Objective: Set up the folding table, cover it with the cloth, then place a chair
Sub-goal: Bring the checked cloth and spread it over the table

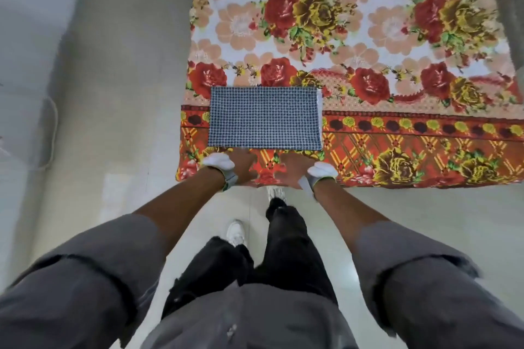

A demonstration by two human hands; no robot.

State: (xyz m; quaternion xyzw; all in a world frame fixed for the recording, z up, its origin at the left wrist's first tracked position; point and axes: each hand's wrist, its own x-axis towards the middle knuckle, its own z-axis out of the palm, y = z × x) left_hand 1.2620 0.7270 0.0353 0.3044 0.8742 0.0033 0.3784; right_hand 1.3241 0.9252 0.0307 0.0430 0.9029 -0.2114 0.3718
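Observation:
A folded cloth (265, 117) with a small black-and-white check lies flat near the front left corner of a bed covered by a floral blanket (368, 37). My left hand (241, 166) and my right hand (292, 167) reach side by side to the cloth's near edge, fingers stretched forward over the blanket. The fingertips are at or just under that edge; whether they grip it cannot be told. No folding table or chair is in view.
The bed's front edge (397, 181) hangs just past my hands. Pale tiled floor (113, 122) runs left of the bed and under my feet (235, 232). A whitish rounded object (48, 133) sits on the floor at far left.

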